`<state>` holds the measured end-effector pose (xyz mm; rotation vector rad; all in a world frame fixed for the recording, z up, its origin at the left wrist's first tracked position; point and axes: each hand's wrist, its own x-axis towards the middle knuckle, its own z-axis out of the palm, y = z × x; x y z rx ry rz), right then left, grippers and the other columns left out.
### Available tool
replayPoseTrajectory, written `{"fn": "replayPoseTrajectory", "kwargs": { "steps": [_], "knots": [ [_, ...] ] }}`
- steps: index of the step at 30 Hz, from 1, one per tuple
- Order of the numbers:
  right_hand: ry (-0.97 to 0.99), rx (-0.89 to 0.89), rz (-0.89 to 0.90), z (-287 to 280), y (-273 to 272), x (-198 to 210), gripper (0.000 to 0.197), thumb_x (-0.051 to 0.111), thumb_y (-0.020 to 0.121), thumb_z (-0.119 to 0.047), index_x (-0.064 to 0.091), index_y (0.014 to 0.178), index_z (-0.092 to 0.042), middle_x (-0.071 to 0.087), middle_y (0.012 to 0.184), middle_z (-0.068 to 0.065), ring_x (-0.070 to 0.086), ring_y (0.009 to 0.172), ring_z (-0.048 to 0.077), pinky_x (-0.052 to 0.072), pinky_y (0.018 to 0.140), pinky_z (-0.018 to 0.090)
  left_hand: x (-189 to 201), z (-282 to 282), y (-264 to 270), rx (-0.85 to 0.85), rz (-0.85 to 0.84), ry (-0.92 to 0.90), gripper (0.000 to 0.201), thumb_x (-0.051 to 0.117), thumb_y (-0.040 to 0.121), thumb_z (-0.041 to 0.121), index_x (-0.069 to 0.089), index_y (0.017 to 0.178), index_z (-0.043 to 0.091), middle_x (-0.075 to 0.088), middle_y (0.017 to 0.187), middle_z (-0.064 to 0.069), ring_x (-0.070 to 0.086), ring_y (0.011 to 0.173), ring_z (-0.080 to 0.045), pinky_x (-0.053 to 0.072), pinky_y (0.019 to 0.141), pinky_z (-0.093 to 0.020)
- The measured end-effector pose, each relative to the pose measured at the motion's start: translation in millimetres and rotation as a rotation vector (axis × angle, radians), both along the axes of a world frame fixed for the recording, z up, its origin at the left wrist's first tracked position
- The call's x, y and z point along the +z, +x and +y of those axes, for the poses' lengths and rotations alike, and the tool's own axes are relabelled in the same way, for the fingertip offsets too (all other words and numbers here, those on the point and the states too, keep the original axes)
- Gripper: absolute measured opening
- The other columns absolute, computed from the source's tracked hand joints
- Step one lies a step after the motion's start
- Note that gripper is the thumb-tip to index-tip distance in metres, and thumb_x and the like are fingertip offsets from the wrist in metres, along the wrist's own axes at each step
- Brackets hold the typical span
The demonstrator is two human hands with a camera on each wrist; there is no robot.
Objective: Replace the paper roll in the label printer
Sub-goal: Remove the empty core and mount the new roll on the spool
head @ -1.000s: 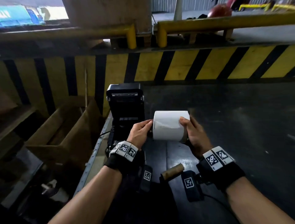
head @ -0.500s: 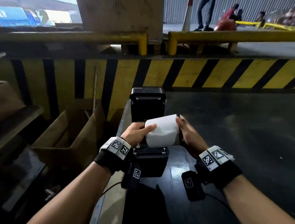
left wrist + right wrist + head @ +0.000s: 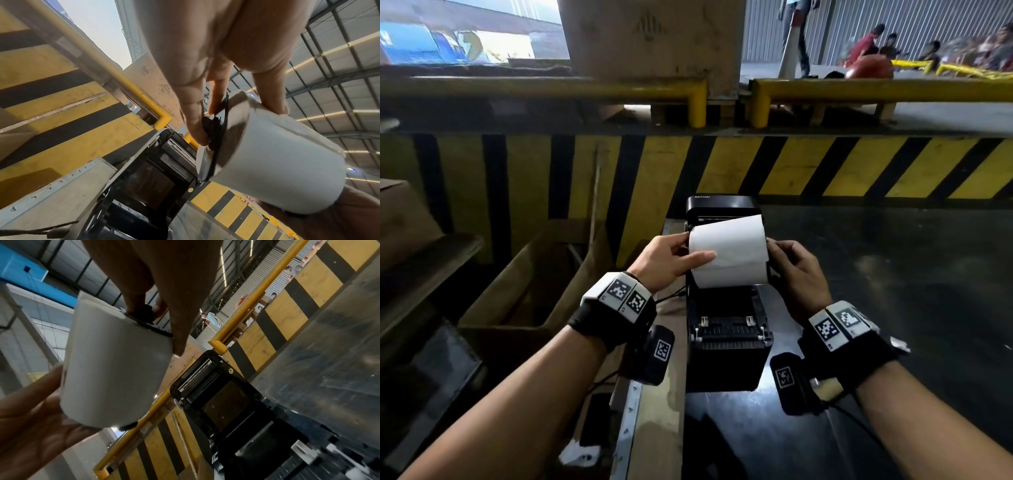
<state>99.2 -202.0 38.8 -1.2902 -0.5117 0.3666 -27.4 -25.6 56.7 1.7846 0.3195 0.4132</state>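
Observation:
A white paper roll point(image 3: 728, 253) point(image 3: 271, 164) point(image 3: 115, 369) hangs just above the open bay of the black label printer point(image 3: 726, 346) point(image 3: 144, 183) point(image 3: 230, 404), whose lid stands up behind it. My left hand point(image 3: 671, 260) point(image 3: 205, 91) holds the roll's left end, fingers on a black holder disc, thumb laid across the paper. My right hand point(image 3: 796, 270) point(image 3: 156, 293) grips the right end at its black holder piece. The printer's front guide bar point(image 3: 726, 330) is visible below the roll.
The printer sits at the left edge of a dark metal tabletop point(image 3: 893, 291). An open cardboard box point(image 3: 527, 291) stands lower to the left. A yellow-black striped barrier point(image 3: 825, 168) and yellow rails point(image 3: 859, 92) rise behind. People sit far back right.
Both hands carried the roll from the table's right part leftward and over the printer's open bay; the view has shifted so the printer lies directly beneath the roll.

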Motion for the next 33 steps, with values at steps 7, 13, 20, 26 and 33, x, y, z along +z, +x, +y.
{"fn": "replayPoseTrajectory", "kwargs": {
  "steps": [7,13,20,26,33],
  "knots": [
    [-0.153,-0.020,-0.222,14.4,31.3,-2.0,0.006,0.062,0.085,-0.011,0.065,0.087,-0.007,0.063,0.072,0.001,0.057,0.058,-0.005,0.046,0.059,0.011,-8.9,26.4,15.5,0.014,0.004,0.003,0.057,0.084,0.063,0.024,0.065,0.117,0.021,0.075,0.104,0.000,0.069,0.103,-0.019,0.049,0.100,-0.045],
    [-0.377,0.104,-0.314,26.3,71.7,-18.7,0.011,0.066,0.082,-0.012,0.068,0.091,-0.006,0.068,0.076,0.002,0.064,0.067,0.005,0.053,0.076,0.029,-29.5,42.5,38.8,0.042,0.125,0.065,0.071,0.086,0.058,0.034,0.061,0.123,0.017,0.073,0.103,0.006,0.066,0.104,-0.015,0.049,0.101,-0.040],
    [-0.757,0.257,-0.513,41.3,112.7,-54.9,0.008,0.070,0.078,-0.022,0.069,0.072,-0.027,0.065,0.066,-0.009,0.062,0.070,0.013,0.050,0.072,0.035,-74.7,54.0,64.4,0.101,0.278,0.149,0.089,0.083,0.040,0.058,0.061,0.122,0.031,0.074,0.104,0.002,0.069,0.098,-0.014,0.053,0.096,-0.039],
    [-0.879,0.304,-0.559,54.4,133.5,-90.8,0.024,0.066,0.082,-0.026,0.070,0.098,-0.008,0.073,0.092,0.011,0.067,0.085,0.023,0.053,0.083,0.045,-108.2,56.5,80.0,0.129,0.378,0.175,0.080,0.083,0.052,0.049,0.058,0.125,0.028,0.073,0.106,0.007,0.066,0.103,-0.010,0.050,0.099,-0.033],
    [-0.946,0.335,-0.660,57.0,143.8,-111.6,0.029,0.064,0.083,-0.032,0.067,0.102,-0.010,0.068,0.092,0.006,0.059,0.079,0.018,0.039,0.069,0.025,-127.0,58.5,86.2,0.179,0.468,0.212,0.091,0.083,0.056,0.049,0.046,0.137,0.028,0.065,0.127,0.001,0.058,0.118,-0.013,0.045,0.104,-0.032]
  ]
}}
